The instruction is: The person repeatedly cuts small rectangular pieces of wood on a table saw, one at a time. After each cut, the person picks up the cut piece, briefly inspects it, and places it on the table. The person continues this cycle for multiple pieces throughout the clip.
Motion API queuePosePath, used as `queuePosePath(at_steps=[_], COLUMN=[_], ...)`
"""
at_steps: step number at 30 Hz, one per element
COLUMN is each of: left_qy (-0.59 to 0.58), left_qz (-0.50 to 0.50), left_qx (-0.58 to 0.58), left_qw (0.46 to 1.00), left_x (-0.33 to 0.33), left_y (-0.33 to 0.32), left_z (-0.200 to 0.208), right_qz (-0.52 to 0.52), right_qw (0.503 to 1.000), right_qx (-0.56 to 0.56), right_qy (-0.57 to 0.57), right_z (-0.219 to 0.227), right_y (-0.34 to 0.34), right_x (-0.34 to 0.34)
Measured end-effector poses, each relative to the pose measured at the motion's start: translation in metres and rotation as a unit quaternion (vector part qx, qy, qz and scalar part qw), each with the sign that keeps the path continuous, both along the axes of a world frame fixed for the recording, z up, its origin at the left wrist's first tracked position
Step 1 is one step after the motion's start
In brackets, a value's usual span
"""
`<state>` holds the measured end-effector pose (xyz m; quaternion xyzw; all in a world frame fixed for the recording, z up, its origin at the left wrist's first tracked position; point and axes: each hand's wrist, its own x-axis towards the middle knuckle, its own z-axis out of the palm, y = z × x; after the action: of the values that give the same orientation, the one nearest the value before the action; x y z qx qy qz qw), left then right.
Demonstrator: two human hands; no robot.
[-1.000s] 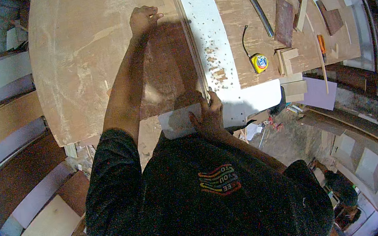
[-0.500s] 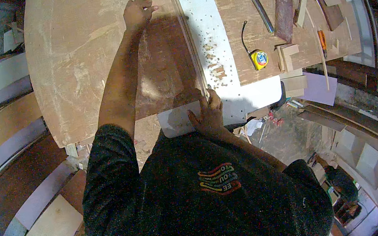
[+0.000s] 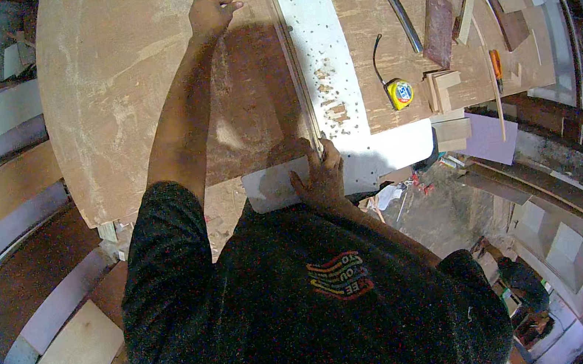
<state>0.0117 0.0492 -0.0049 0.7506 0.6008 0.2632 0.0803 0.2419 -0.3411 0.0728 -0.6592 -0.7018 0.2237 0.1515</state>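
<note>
My left hand [image 3: 211,14] hovers over or rests on the far part of the brown wooden tabletop [image 3: 126,116]. Its fingers are curled in a pinch; anything between them is too small to tell. Close to my body, my right hand [image 3: 321,179] grips the near end of a long thin wooden strip [image 3: 297,69]. That strip runs away from me along the left edge of a white board [image 3: 319,36] marked with holes and chipped patches. Beneath my right hand lies a white crosspiece [image 3: 400,148] with rounded corners, at the table's near edge.
Right of the white board lie a claw hammer [image 3: 392,4], a yellow tape measure [image 3: 400,93], a dark wood block [image 3: 438,29], small wood offcuts [image 3: 442,90] and an orange-handled tool [image 3: 496,64]. Panels [image 3: 81,351] lean at left. Scraps litter the floor [image 3: 437,210] at right.
My left hand has moved slightly farther from me, still pinched. My right hand keeps its place at the strip's near end.
</note>
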Motion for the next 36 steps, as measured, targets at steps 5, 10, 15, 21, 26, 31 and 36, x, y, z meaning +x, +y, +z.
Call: queuePosePath(at_steps=[5,10,15,21,26,31,36], left_qy=[-0.011,-0.005,-0.031,0.004,0.038,0.006,0.000], left_qz=[-0.008,-0.012,-0.025,-0.135,-0.102,-0.087,-0.088], left_qx=[-0.017,-0.005,-0.011,-0.001,-0.024,-0.013,0.007], left_qw=[1.000,1.000,0.999,0.991,0.994,0.996,0.996], left_x=[-0.003,-0.005,-0.009,-0.024,-0.020,-0.017,-0.017], left_y=[0.007,0.014,0.020,0.034,0.031,0.025,0.027], left_z=[0.000,0.000,-0.006,-0.003,-0.002,-0.001,0.002], right_qz=[-0.004,0.000,0.000,-0.002,-0.003,0.004,0.004], right_qw=[1.000,1.000,0.999,1.000,0.999,1.000,1.000], right_qx=[-0.015,-0.031,-0.039,-0.023,-0.042,-0.018,0.002], right_qy=[-0.004,0.001,0.002,0.005,0.006,0.013,0.011], right_z=[0.001,0.005,0.002,-0.005,-0.005,-0.008,-0.009], right_y=[-0.001,0.001,-0.001,-0.001,-0.002,-0.004,-0.004], right_x=[-0.001,-0.001,0.000,0.000,0.002,0.002,0.001])
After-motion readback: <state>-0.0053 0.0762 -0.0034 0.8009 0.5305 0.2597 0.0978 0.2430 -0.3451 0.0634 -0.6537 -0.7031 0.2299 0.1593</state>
